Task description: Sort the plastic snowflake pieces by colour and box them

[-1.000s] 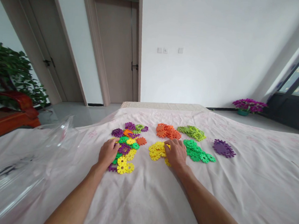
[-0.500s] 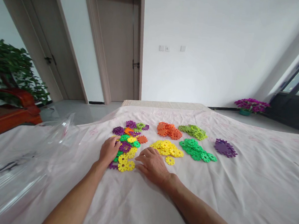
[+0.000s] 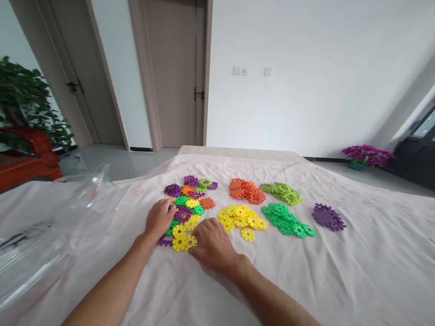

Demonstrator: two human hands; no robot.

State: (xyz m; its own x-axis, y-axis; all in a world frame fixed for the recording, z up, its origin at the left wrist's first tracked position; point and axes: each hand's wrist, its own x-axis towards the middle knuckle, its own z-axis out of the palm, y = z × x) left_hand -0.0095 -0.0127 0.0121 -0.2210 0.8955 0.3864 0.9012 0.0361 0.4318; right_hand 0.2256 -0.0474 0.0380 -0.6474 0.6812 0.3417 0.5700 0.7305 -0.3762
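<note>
A mixed pile of flat plastic snowflake discs and notched square pieces (image 3: 183, 214) in purple, green, yellow and orange lies on the cloth between my hands. At its left edge rests my left hand (image 3: 159, 218), fingers curled in against the pieces; whatever is under the fingertips is hidden. My right hand (image 3: 212, 243) is at the pile's near right side, with thumb and fingers closing on the edge of a yellow snowflake disc (image 3: 190, 242). Another yellow disc (image 3: 179, 242) lies directly left of that one.
Sorted heaps lie to the right: yellow discs (image 3: 240, 216), green discs (image 3: 284, 220), orange squares (image 3: 246, 191), light green pieces (image 3: 282, 192) and dark purple squares (image 3: 328, 217). Clear plastic packaging (image 3: 55, 235) covers the left side. A wooden chair (image 3: 23, 158) stands beyond it.
My right hand has moved slightly left and down, from beside the mixed pile onto the yellow disc at its near edge. The left hand has stayed in place.
</note>
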